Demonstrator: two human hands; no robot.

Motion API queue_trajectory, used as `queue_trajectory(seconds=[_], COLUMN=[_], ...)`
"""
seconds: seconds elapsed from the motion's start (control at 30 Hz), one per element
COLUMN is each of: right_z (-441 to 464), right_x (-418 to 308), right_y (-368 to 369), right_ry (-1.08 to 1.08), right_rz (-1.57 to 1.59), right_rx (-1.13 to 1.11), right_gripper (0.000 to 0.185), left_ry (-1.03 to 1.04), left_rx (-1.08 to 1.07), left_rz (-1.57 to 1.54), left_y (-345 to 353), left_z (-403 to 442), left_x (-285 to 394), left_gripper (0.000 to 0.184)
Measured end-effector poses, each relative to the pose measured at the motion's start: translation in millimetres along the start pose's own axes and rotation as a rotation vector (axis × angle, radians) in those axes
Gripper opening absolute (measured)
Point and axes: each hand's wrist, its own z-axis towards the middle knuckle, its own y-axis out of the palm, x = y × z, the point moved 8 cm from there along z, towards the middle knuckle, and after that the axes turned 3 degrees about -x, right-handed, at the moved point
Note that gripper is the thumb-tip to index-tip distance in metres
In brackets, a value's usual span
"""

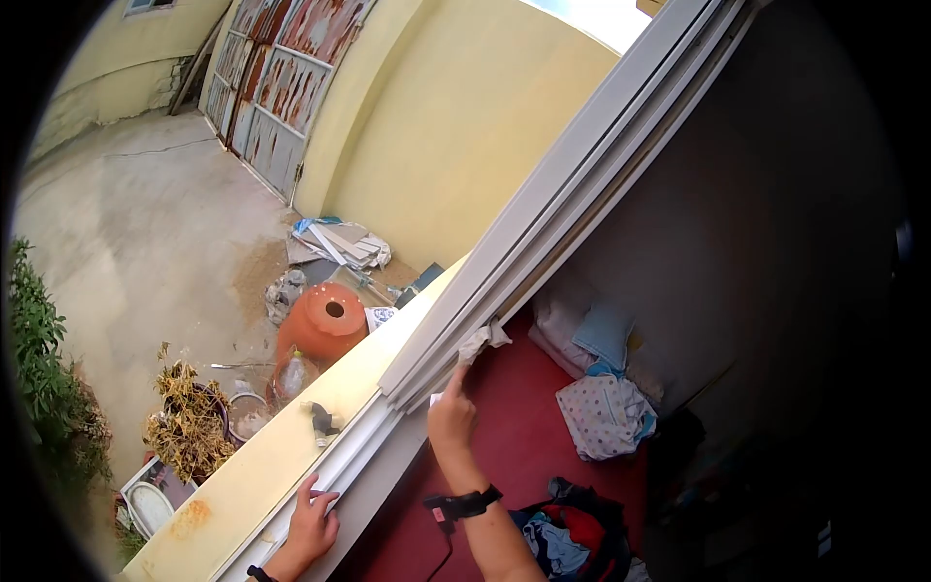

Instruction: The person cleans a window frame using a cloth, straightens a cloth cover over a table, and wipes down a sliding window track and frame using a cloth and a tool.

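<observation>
My right hand [452, 417] reaches up along the inner side of the white window frame [543, 223], a finger stretched out. Its fingertips grip a crumpled whitish cloth [483, 339], which touches the frame's edge. Whether the cloth is fabric or paper is hard to tell. Lower down, my left hand [308, 524] rests at the white window track [354, 448] with fingers apart and nothing in them. A black strap circles each wrist. On the yellow outer sill [242, 480] lies a small dark and pale fitting [321, 424].
Outside stand a large orange clay pot [325, 325], a dried potted plant [184, 417], scrap boards [339, 242] and a rusty gate [281, 97]. Inside, a red surface [504, 427] bears a dotted bundle [603, 415], a blue pillow [603, 333] and piled clothes [572, 533].
</observation>
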Motion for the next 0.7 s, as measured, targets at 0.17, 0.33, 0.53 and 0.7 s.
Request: queue_trajectory(seconds=[0.17,0.33,0.53,0.7], right_z=[-38,-70,-108,-131], right_x=[1,0,0,-3], right_y=[41,74,105,119], right_ry=[-0.002,-0.029,0.078,0.123], right_rz=[0.031,0.072,0.133,0.101], right_rx=[-0.106,-0.166,-0.349,-0.559], right_gripper=[0.064,0.066,0.065,0.061], left_ry=[0.022,0.052,0.038,0.091], left_rx=[-0.009,-0.004,0.006,-0.003], left_rz=[0.026,0.061,0.049,0.087], left_y=[-3,-12,-11,-15], left_z=[-8,-12,-23,-21], left_x=[3,22,29,47], left_gripper=[0.035,0.035,0.035,0.035])
